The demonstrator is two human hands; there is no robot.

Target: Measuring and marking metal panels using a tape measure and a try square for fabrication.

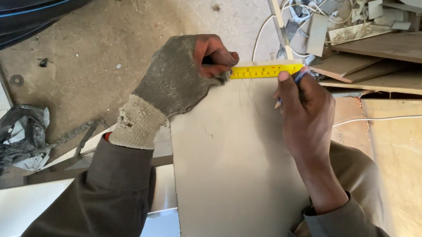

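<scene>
Grey board — gloved left hand pins yellow tape, right hand marking.

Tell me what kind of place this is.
Probably a carpentry or joinery workshop. Wood offcuts are piled on a dusty floor, plywood sheets lie nearby, and the left hand and right hand stretch a yellow tape measure across a board.

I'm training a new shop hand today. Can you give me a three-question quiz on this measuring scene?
1. Which hand wears a glove?
2. True or false: the yellow tape measure lies along the far edge of the grey board.
3. The right hand holds: A) hammer, B) pencil, C) saw.

Key: 1. the left hand, which pins the tape. 2. True. 3. B.
</scene>
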